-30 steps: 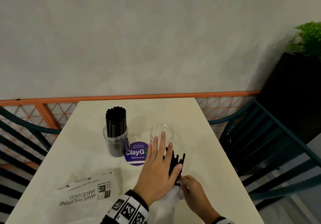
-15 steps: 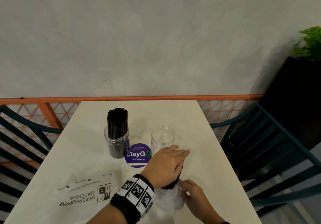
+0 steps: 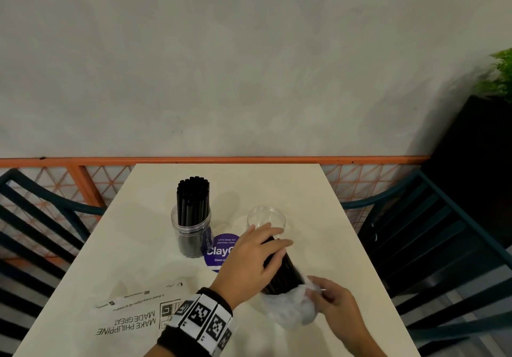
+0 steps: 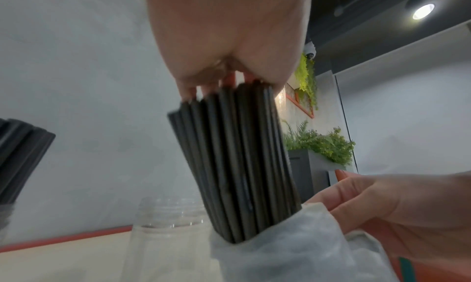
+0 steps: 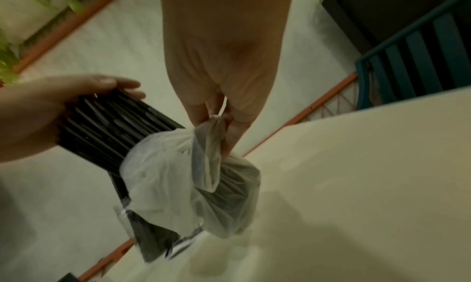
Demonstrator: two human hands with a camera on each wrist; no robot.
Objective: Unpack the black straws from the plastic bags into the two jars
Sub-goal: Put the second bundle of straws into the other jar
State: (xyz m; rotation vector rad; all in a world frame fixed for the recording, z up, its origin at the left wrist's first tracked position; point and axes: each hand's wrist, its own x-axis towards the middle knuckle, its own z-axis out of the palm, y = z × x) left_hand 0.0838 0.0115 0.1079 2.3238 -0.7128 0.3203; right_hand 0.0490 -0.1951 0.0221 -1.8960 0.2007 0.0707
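Note:
My left hand [image 3: 255, 262] grips the upper end of a bundle of black straws [image 3: 282, 273] whose lower end still sits in a thin white plastic bag [image 3: 288, 309]. My right hand [image 3: 329, 298] pinches a fold of that bag [image 5: 214, 137] near the table's front. The bundle [image 4: 237, 165] leans toward an empty clear jar [image 3: 266, 218] just behind it. A second jar [image 3: 191, 232], further left, stands full of black straws [image 3: 193, 198].
An empty printed bag [image 3: 133, 312] lies flat at the front left of the cream table [image 3: 318, 204]. A purple round sticker [image 3: 221, 248] sits between the jars. Dark green chairs [image 3: 429, 246] flank the table, an orange rail [image 3: 221, 160] runs behind, a planter [image 3: 487, 140] stands right.
My left hand went from lying flat over the straws to curling around them and lifting their top end. The right hand shifted along the bag, which has slid lower on the bundle.

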